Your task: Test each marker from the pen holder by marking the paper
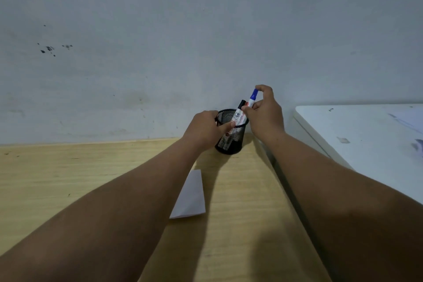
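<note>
left hand (pixel 204 127) clasps rim of pen holder (pixel 230 137) | right hand (pixel 266 111) pinches blue-capped marker (pixel 252 98) above holder | black-capped marker (pixel 238 113) inside | paper (pixel 191 197) at holder's 7 o'clock on bench (pixel 68 178)

At the table's (pixel 68 178) far edge, the left hand (pixel 203 128) grips the mesh pen holder (pixel 231 142); the right hand (pixel 266 114) pinches a blue-capped marker (pixel 252 98). Paper (pixel 191 197) lies nearer.
</note>
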